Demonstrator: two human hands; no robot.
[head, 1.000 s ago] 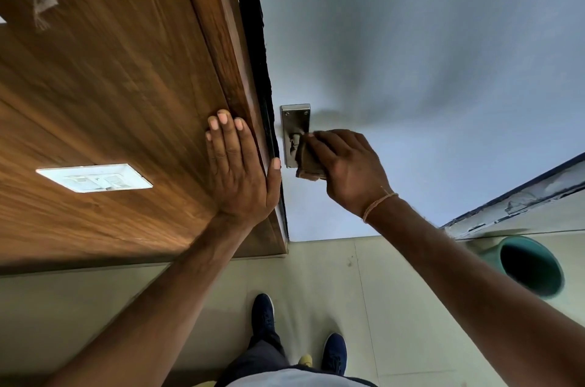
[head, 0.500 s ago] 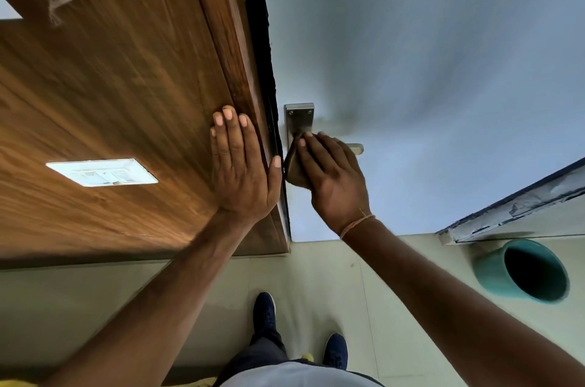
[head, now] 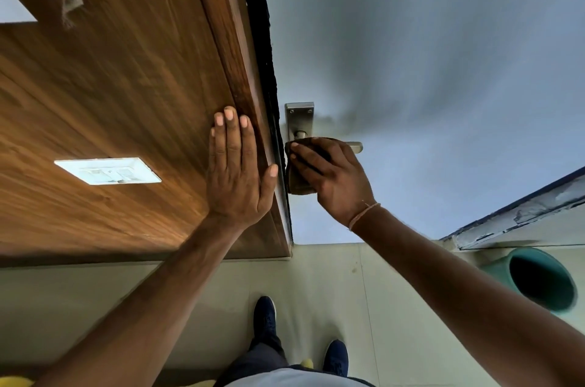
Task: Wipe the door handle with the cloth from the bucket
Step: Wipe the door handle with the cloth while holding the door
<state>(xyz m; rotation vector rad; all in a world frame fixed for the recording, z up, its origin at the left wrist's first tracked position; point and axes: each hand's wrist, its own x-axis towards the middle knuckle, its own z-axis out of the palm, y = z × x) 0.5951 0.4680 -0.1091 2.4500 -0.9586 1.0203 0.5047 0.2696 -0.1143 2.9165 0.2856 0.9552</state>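
- Right now the dark brown crumpled cloth (head: pixel 299 176) lies pressed over the lower part of the silver metal door handle (head: pixel 299 121), under the right hand (head: pixel 335 179), whose fingers (head: pixel 308 155) spread across it, holding it there.
- Its lever tip (head: pixel 356 146) shows beyond the knuckles.
- Flat and open, the left hand (head: pixel 237 177) rests on the brown wooden panel (head: pixel 126 86).
- Well apart, a teal round bucket (head: pixel 538 280) stands on the floor.

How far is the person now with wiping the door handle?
Done: the brown cloth is out of the green bucket and in the right hand. In hand: that hand presses the cloth on the lower part of the silver metal door handle, while the left hand lies flat on the wooden panel. Left: the upper plate and lever end look uncovered.
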